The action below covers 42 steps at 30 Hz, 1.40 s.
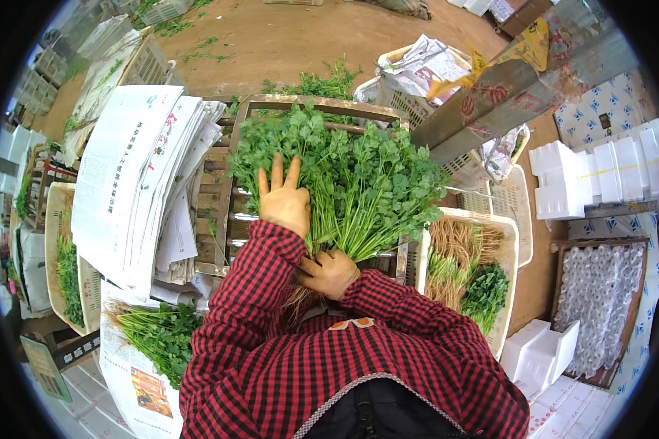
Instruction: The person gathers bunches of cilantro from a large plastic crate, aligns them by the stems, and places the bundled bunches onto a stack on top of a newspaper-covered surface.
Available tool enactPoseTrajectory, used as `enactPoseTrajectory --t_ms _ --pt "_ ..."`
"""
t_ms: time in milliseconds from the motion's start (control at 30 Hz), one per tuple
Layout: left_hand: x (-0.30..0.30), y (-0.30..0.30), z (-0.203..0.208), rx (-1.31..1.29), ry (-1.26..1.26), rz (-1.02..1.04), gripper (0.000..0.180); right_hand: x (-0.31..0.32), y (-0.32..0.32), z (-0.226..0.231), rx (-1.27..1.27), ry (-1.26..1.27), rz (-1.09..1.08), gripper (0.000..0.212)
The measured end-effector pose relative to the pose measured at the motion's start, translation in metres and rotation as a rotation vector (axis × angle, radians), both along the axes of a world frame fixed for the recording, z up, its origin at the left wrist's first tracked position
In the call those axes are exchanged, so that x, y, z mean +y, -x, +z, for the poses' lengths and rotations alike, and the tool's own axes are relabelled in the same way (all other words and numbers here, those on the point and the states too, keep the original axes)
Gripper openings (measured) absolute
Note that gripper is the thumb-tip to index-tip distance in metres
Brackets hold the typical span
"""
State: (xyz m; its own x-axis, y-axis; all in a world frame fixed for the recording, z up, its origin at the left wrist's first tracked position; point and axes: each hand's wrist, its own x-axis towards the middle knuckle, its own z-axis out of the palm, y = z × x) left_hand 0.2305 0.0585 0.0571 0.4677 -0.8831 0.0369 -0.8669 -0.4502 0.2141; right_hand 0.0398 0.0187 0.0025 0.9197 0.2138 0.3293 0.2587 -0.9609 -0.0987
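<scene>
A big bunch of coriander (344, 172) lies on a slatted wooden rack (236, 146), its leaves fanned out away from me and its stems toward me. My left hand (284, 201) rests on the leaves at the left side of the bunch, fingers spread. Close to my body, my right hand (331, 274) is closed round the gathered stems near the root end. Brown roots (294, 301) hang out below it, partly hidden by my checked sleeves.
A thick stack of newspapers (128, 183) stands left of the rack. More coriander (157, 336) lies on newspaper at lower left. A cream crate (515, 256) with rooted bunches stands at right. A metal post (505, 88) slants in from upper right, near white foam boxes (556, 179).
</scene>
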Motion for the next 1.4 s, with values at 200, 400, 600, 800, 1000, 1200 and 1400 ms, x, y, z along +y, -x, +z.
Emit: enactPoseTrajectory --t_ms 200,400,600,800,1000,1200,1400 --pt "0.044 -0.041 0.033 0.797 0.883 0.014 0.013 0.003 0.003 0.0 -0.033 0.002 -0.083 0.033" --pt "0.084 -0.06 -0.01 1.164 1.27 0.422 0.022 0.001 0.001 0.01 -0.028 0.02 -0.07 0.029" --pt "0.075 -0.001 -0.027 1.061 1.104 0.338 0.015 0.001 0.001 0.007 -0.073 -0.051 -0.069 0.029" --pt "0.036 0.011 -0.017 0.507 0.55 -0.225 0.008 -0.002 0.0 0.004 -0.037 -0.083 -0.04 0.026" --pt "0.033 0.005 -0.046 0.574 0.482 -0.2 0.014 -0.003 0.017 0.055 0.096 -0.203 -0.012 0.042" --pt "0.031 0.009 -0.056 0.567 0.599 -0.206 0.014 -0.019 0.061 0.056 -0.056 -0.29 -0.217 0.067" --pt "0.033 0.007 -0.053 0.607 0.672 -0.216 0.014 -0.016 0.009 0.036 0.117 -0.346 -0.254 0.104"
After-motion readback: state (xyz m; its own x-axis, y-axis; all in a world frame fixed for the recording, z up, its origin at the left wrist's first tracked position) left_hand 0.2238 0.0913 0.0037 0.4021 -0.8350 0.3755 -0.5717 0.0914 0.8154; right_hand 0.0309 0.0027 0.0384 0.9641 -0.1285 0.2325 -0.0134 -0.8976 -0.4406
